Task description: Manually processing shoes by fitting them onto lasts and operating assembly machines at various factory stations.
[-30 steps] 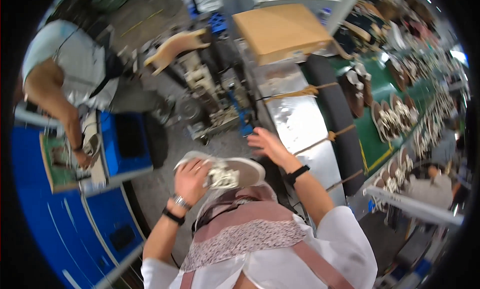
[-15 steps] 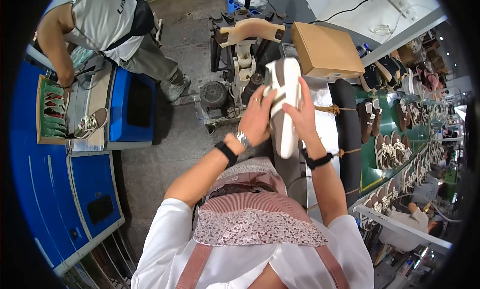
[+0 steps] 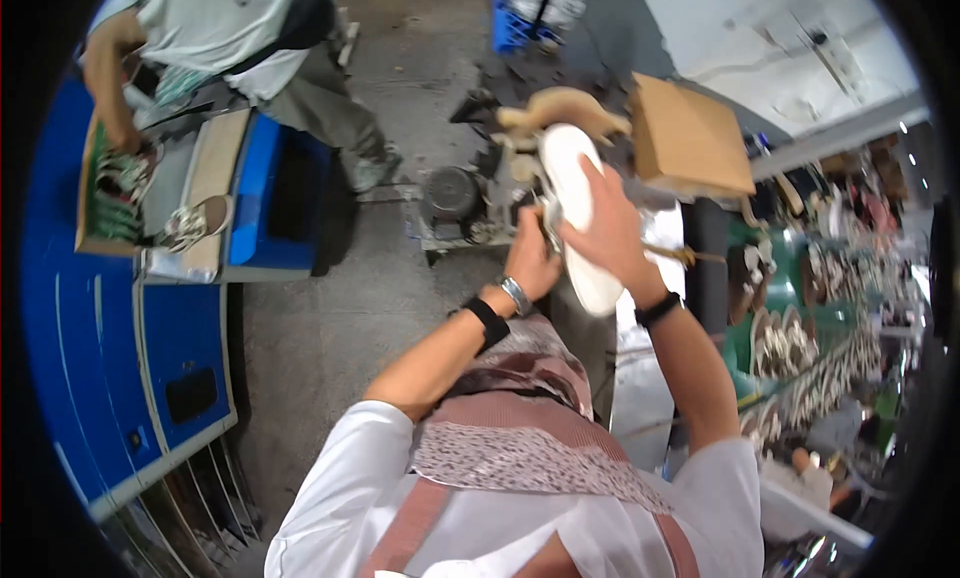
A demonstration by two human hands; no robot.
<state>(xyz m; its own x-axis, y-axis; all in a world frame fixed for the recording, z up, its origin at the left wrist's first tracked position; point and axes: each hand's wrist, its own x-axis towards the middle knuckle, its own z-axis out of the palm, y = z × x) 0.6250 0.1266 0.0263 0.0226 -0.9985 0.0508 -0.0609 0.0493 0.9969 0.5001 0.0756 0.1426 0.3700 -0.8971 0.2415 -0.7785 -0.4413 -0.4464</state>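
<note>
A shoe (image 3: 588, 283) is between my two hands, its white sole turned up and its toe pointing away from me. My right hand (image 3: 612, 223) grips it from the right, thumb across the sole and fingers over the far part of the edge. On the left side, my left hand (image 3: 537, 255) is closed at the shoe's upper, which is mostly hidden under the sole. Just beyond the shoe stands a machine with a curved tan pad (image 3: 560, 108).
A motor (image 3: 450, 191) sits low on the machine. A cardboard box (image 3: 690, 138) stands at the far right. Right of me, a green conveyor (image 3: 740, 343) carries several shoes. At the left, a co-worker (image 3: 225, 38) reaches over a blue cabinet (image 3: 185, 378) with another shoe (image 3: 205, 223) on top.
The shoe has been turned over, so its sole now shows instead of its side and brown stripes. My left hand has dropped lower along its side. The view has shifted and blurred.
</note>
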